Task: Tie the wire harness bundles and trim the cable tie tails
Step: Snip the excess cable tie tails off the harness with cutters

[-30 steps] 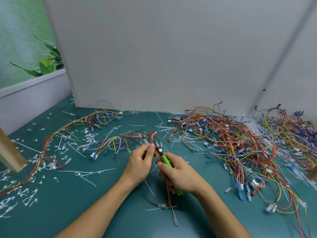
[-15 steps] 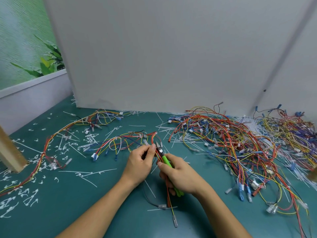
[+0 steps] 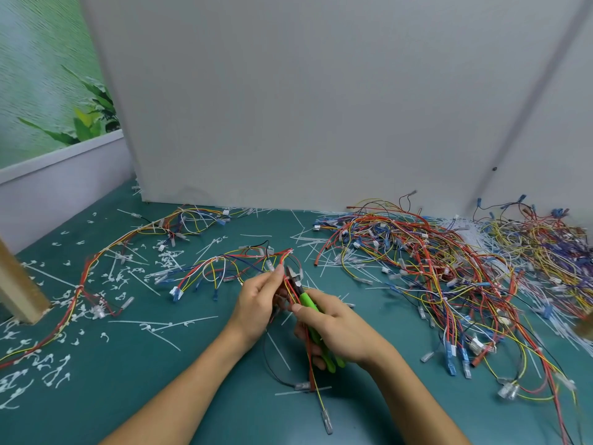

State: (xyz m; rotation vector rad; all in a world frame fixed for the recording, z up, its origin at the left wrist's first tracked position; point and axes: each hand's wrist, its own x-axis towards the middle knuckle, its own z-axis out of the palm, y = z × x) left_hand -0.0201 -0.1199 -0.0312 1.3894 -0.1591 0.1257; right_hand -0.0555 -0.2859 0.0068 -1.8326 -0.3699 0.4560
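Observation:
A wire harness [image 3: 221,268] of red, yellow, blue and white wires lies on the green table in front of me. My left hand [image 3: 256,303] pinches its bundled part between thumb and fingers. My right hand [image 3: 333,329] grips green-handled cutters [image 3: 308,303], whose dark jaws sit right at the bundle beside my left thumb. The harness tail [image 3: 316,390] runs down between my hands to a clear terminal. Whether a tie tail sits in the jaws is too small to tell.
A large heap of loose harnesses [image 3: 449,268] fills the right side. Another long harness [image 3: 106,261] lies at left among many cut white tie tails [image 3: 61,370]. A white board [image 3: 321,107] stands behind, a wooden post [image 3: 16,290] at the left edge.
Hardly anything moved; both hands keep the same hold on the bundle and the cutters.

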